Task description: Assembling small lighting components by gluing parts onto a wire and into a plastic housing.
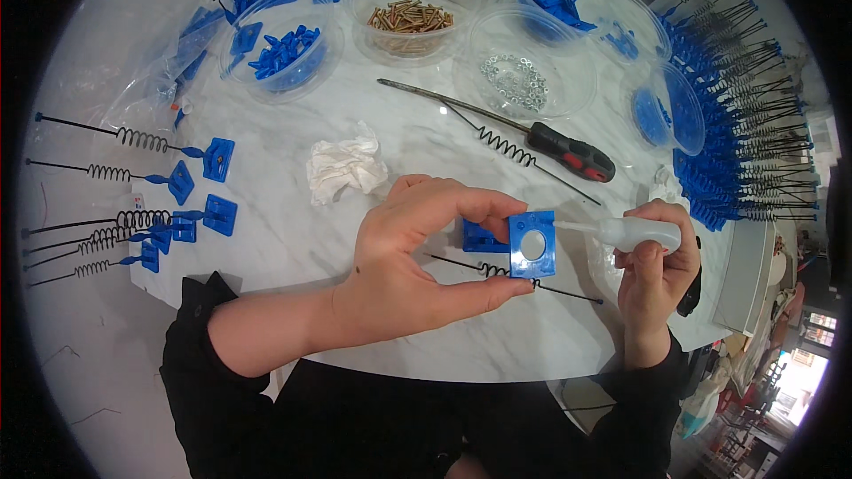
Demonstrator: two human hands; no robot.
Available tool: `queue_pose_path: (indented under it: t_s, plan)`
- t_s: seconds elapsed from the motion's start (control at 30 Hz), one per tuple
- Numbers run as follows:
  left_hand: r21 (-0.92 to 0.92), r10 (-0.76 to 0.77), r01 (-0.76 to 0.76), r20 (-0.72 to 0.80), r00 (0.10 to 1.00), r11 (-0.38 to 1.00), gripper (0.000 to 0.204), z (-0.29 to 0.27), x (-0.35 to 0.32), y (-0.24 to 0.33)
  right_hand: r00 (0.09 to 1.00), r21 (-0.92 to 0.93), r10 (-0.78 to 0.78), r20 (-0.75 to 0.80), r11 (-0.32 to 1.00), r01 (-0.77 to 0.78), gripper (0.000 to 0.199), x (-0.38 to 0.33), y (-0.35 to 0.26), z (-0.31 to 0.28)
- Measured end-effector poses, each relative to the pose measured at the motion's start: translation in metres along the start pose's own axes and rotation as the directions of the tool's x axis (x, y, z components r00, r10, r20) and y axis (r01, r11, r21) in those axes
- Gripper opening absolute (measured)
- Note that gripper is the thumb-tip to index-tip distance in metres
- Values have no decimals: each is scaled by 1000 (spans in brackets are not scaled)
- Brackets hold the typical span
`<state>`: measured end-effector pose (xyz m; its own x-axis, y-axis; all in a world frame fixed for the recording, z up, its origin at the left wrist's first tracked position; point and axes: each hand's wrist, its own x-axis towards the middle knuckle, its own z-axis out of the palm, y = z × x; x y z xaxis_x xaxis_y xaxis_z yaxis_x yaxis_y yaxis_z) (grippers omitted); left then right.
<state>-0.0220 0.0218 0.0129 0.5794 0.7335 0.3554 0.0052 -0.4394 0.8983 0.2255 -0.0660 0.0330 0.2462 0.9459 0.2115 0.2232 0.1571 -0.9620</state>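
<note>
A blue square plate with a round hole [533,245] is pinched upright between thumb and fingers of the left hand [417,257]. A small white squeeze bottle [626,233] is gripped in the right hand [655,268], its nozzle touching the plate's upper right edge. A black spring wire [497,271] lies on the bench [426,142] just beneath both hands, and a crumpled tissue [346,165] sits beyond the left hand.

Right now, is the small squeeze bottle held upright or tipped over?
Tipped sideways: the squeeze bottle lies roughly level in the right hand, nozzle pointing at the blue square plate held by the left hand.

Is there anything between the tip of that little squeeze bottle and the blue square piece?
Nothing visible. The left hand holds the blue plate up, and the nozzle of the bottle in the right hand reaches its upper right edge.
</note>
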Motion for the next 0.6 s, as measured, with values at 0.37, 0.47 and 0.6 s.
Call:
queue_pose_path:
  t_s: [0.37, 0.47, 0.6]
  plan:
    - [17, 5, -5, 3, 1000, 1000, 55, -1, 1, 1, 997, -104, -73, 35, 992, 76, 30, -1, 5, -4]
    - [17, 5, -5, 5, 1000, 1000, 56, -1, 1, 1, 996, -123, -85, 37, 988, 89, 30, -1, 5, -4]
    - [13, 4, -4, 9, 1000, 1000, 55, -1, 1, 1, 993, -132, -120, 18, 984, 122, 31, 0, 6, -2]
